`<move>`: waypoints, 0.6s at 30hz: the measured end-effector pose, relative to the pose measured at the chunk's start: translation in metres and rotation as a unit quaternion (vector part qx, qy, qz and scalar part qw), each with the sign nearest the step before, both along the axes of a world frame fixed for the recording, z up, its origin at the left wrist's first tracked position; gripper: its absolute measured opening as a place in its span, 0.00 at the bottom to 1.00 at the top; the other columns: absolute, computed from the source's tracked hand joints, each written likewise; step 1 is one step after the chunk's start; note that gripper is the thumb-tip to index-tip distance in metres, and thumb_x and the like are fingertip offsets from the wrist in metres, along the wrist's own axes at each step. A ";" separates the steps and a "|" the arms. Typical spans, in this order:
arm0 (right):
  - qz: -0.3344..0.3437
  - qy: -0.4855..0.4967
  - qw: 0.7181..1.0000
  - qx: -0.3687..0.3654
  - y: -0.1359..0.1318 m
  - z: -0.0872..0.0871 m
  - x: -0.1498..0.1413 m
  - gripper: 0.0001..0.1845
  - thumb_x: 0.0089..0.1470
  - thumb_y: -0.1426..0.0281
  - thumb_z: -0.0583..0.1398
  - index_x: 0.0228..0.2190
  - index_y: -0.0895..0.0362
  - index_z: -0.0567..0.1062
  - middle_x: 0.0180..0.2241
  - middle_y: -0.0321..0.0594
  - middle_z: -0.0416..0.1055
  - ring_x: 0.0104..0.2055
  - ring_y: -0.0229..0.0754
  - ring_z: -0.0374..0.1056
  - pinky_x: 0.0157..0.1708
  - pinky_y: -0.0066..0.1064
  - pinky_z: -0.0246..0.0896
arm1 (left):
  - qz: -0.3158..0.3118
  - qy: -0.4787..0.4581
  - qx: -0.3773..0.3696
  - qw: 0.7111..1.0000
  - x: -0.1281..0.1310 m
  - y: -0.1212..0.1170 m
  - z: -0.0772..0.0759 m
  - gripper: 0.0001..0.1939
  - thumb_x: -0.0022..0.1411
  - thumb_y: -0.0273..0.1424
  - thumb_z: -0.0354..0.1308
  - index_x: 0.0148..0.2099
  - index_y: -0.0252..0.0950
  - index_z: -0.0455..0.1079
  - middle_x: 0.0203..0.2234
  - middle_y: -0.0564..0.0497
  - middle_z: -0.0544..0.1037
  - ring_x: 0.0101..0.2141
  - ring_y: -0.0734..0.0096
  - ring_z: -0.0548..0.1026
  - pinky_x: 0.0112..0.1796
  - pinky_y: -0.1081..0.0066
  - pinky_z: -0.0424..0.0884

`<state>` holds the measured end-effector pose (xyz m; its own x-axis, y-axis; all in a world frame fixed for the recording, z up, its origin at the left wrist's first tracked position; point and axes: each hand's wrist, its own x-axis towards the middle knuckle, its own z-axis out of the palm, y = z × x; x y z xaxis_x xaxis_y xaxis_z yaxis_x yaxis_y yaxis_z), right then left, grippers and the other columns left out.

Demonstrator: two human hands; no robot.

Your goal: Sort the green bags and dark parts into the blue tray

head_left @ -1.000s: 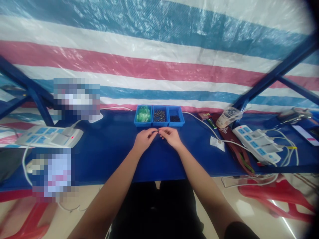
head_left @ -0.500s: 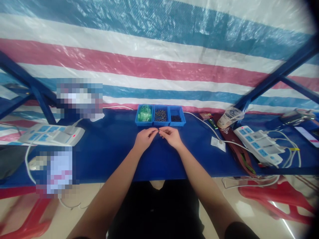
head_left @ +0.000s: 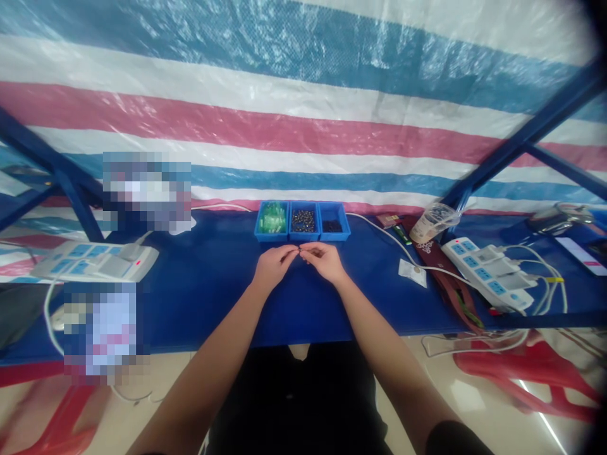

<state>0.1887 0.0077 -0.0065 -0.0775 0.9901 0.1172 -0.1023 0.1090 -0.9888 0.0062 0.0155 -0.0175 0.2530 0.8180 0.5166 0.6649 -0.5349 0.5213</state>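
Blue table (head_left: pixel 208 303): beneath both hands; tiny dark piece (head_left: pixel 299 250) between their meeting fingertips, neither hand clearly nearer.
Piece's long axis: too small, mostly covered; cannot tell.
Left hand (head_left: pixel 274 265): thumb and forefinger pinched together on the piece, from its left.
Right hand (head_left: pixel 325 260): fingertips closed on it from the right.
Trays (head_left: pixel 304 237): three abreast, just beyond the fingertips; green pieces (head_left: pixel 274 218) left, metallic bits (head_left: pixel 303 221) middle, dark bits (head_left: pixel 332 226) right.
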 end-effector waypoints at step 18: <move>-0.001 0.004 1.000 -0.007 0.001 -0.001 0.001 0.19 0.42 0.60 0.70 0.36 0.57 0.81 0.29 0.39 0.78 0.27 0.37 0.70 0.28 0.31 0.69 | -0.020 -0.012 0.002 1.000 -0.001 0.000 0.001 0.13 0.68 0.38 0.53 0.44 0.42 0.77 0.40 0.53 0.82 0.40 0.68 0.80 0.44 0.68 0.73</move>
